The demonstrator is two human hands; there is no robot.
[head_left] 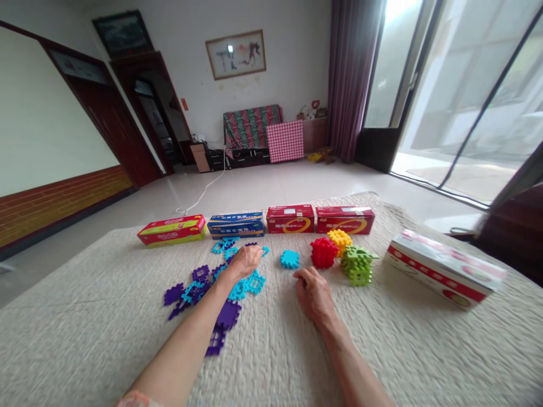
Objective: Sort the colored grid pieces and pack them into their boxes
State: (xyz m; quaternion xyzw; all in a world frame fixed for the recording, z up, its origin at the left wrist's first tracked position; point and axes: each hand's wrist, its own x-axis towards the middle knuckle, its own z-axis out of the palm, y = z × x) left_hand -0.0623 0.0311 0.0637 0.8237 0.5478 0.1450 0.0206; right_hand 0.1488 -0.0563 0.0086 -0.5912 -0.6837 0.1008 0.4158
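My left hand (246, 261) is closed over the loose puzzle pieces, its fingertips pinching a small light-blue piece (265, 251). Beneath and around that arm lie light-blue pieces (255, 282) and purple pieces (229, 314), scattered and overlapping. My right hand (314, 294) rests on the cover with its fingers curled; what they hold, if anything, is hidden. Just beyond it is a flat light-blue stack (290, 259). A red block cube (323, 252), a yellow one (340, 241) and a green one (357, 265) stand close together to its right.
Along the far edge of the quilted cover (271, 362) stand a red-and-green box (172, 230), a blue box (236, 225) and two red boxes (291, 219). A white-and-red box (443, 269) lies at the right.
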